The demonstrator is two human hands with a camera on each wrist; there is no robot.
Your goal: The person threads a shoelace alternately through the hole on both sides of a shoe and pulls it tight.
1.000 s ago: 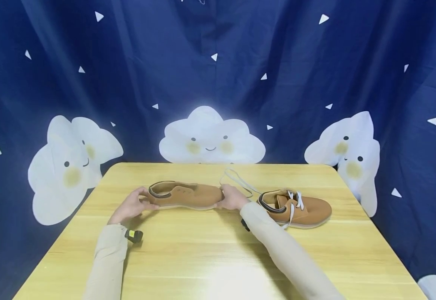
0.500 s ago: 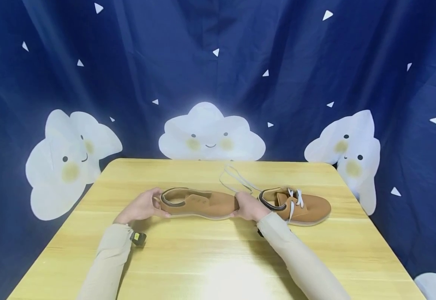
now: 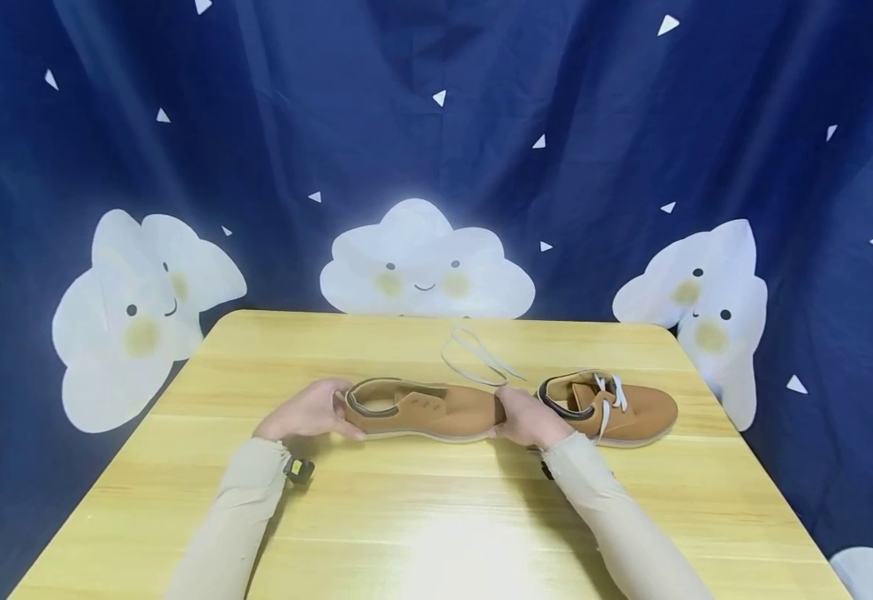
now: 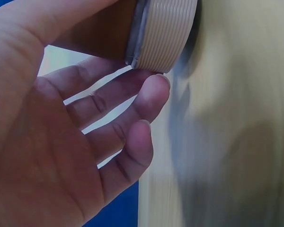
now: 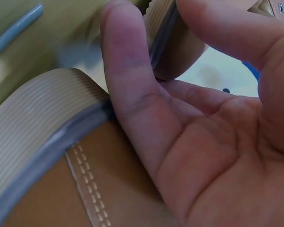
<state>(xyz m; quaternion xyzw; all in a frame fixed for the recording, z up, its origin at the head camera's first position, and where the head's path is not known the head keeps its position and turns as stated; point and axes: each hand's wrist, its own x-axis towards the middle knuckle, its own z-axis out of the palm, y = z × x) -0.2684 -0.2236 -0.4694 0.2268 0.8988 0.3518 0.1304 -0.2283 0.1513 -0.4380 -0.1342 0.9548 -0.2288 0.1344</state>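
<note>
A brown shoe with no lace through its eyelets point(image 3: 429, 415) lies sideways in the head view, heel to the left and toe to the right. My left hand point(image 3: 309, 410) holds its heel between thumb and fingers. At the other end, my right hand point(image 3: 525, 415) grips the toe. In the left wrist view, the ribbed pale sole point(image 4: 165, 33) sits just above the fingertips. The right wrist view has the toe point(image 5: 182, 52) between thumb and fingers. Whether the sole touches the table is unclear.
A matching shoe with a tied white lace point(image 3: 642, 410) stands right of my right hand; its heel point(image 5: 90, 179) is close against that hand. A loose white lace point(image 3: 500, 384) lies behind, on the wooden table point(image 3: 376, 508). A blue curtain point(image 3: 271, 150) hangs beyond.
Both hands have moved right and slightly nearer with the unlaced shoe, bringing its toe closer to the laced shoe. The grip stays the same. The head view has tilted a little.
</note>
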